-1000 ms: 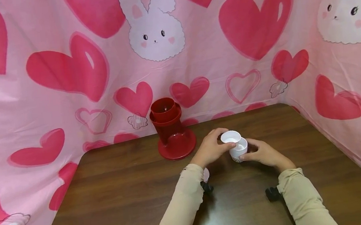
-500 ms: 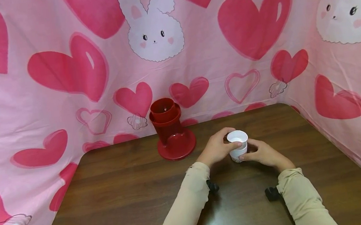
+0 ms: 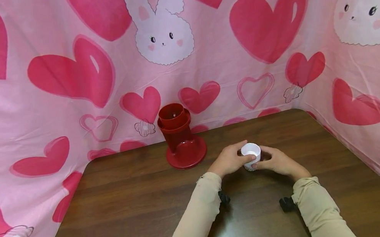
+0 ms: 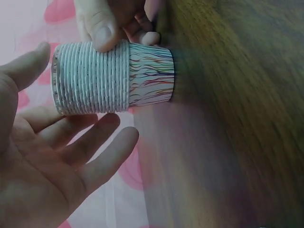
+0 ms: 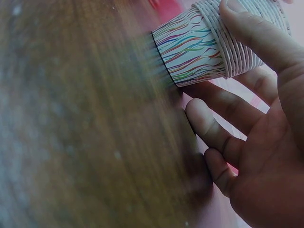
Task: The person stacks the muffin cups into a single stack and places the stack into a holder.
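Observation:
A stack of nested white paper cups (image 3: 250,149) stands upright on the table at right of centre, between both hands. In the left wrist view the stack (image 4: 90,78) shows many rolled rims close together. Wavy coloured lines run over the lowest cup (image 5: 192,47). My right hand (image 3: 278,161) grips the stack from the right, thumb laid across the rims and fingers behind. On the other side, my left hand (image 3: 229,161) has its thumb (image 4: 31,66) raised off the top rim and its fingers loosely extended alongside the stack.
A red stand (image 3: 187,152) with a round base and an open-topped cylinder is at the table's back edge, left of the hands. Pink heart-patterned cloth (image 3: 211,54) hangs right behind the brown table (image 3: 126,202).
My left hand has moved right and lowered a single cup into the top of the stack. Its thumb now stands off the rim. My right hand has kept its grip in place.

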### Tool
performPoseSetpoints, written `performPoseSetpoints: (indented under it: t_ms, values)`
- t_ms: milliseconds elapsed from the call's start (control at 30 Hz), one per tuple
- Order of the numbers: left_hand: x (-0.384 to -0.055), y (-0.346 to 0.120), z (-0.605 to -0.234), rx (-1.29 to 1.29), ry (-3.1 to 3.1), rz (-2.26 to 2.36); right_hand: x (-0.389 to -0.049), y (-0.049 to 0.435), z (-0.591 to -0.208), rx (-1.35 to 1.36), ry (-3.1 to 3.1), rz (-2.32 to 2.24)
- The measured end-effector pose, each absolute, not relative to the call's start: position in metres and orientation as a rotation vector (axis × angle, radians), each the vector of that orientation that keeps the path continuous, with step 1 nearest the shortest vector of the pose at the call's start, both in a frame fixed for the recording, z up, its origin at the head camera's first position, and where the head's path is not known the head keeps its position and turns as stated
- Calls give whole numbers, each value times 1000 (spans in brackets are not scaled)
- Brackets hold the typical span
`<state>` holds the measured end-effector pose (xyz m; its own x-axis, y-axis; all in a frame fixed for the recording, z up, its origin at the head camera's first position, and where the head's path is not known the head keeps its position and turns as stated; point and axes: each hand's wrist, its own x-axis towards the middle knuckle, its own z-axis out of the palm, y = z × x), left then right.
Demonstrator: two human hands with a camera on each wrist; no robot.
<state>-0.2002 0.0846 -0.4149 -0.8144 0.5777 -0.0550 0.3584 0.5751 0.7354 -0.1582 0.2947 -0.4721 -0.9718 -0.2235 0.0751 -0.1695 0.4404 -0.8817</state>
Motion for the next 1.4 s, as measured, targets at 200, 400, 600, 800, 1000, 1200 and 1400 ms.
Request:
performPoseSetpoints:
  t_ms: [200, 400, 600, 800, 1000, 1200, 1400]
  values:
    - [-198, 85, -414, 769, 2549, 1057, -159, 295, -471, -360, 2635, -1583]
    - [-194, 86, -415, 737, 2626, 952, -158, 296, -470, -369, 2649, -1569]
    - [-187, 83, -416, 822, 2665, 786, -153, 298, -471, -382, 2689, -1533]
    - [-181, 63, -412, 876, 2586, 811, -152, 298, -472, -394, 2668, -1546]
    - [-176, 36, -398, 881, 2553, 835, -152, 298, -470, -382, 2665, -1559]
    - [-170, 7, -395, 836, 2562, 787, -151, 297, -469, -396, 2649, -1580]
    - [-164, -26, -404, 810, 2531, 751, -151, 296, -468, -400, 2646, -1587]
